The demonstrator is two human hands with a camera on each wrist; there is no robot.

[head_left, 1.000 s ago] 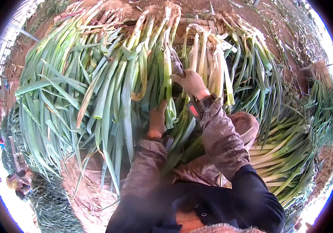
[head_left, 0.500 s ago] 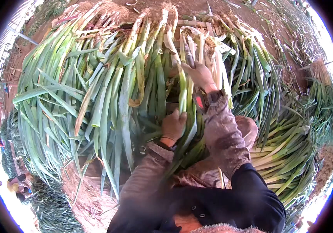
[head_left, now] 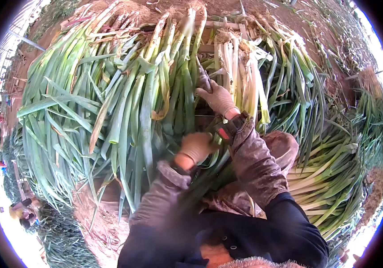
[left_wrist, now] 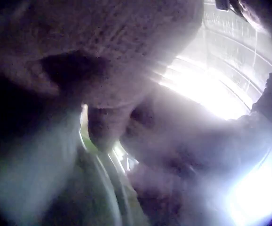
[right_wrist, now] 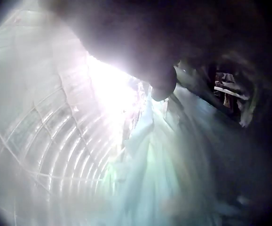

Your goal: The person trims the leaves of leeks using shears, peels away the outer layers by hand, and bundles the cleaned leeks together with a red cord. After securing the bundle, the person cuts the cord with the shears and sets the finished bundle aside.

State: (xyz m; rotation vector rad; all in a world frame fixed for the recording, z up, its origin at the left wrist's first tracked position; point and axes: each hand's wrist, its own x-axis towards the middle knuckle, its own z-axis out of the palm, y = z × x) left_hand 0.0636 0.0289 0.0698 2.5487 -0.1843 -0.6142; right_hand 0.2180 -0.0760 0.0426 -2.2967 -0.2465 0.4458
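Note:
My left hand (head_left: 196,147), gloved and blurred, is low in front of the heap with green onion leaves (head_left: 218,157) at its fingertips. In the left wrist view, a long leaf (left_wrist: 110,188) runs down from beneath its curled fingers. A slim grey-handled knife (head_left: 204,78) points up and away, its handle gripped in my gloved right hand (head_left: 219,99). Just right of that hand lie pale, stripped green onion stalks (head_left: 236,62). Untrimmed green onions (head_left: 146,85) spread to the left, roots at the far side and leaves toward me.
A wooden frame (head_left: 207,48) shows beneath the heap. More green onions (head_left: 325,174) lie stacked beside my right knee (head_left: 283,147). At the right rear is bare soil (head_left: 334,80) with scattered scraps. Another person (head_left: 24,212) is far off at the lower left.
My left hand first took a green onion from the left heap, then moved down and left from the stalk. My right hand moved right with the knife, then back left.

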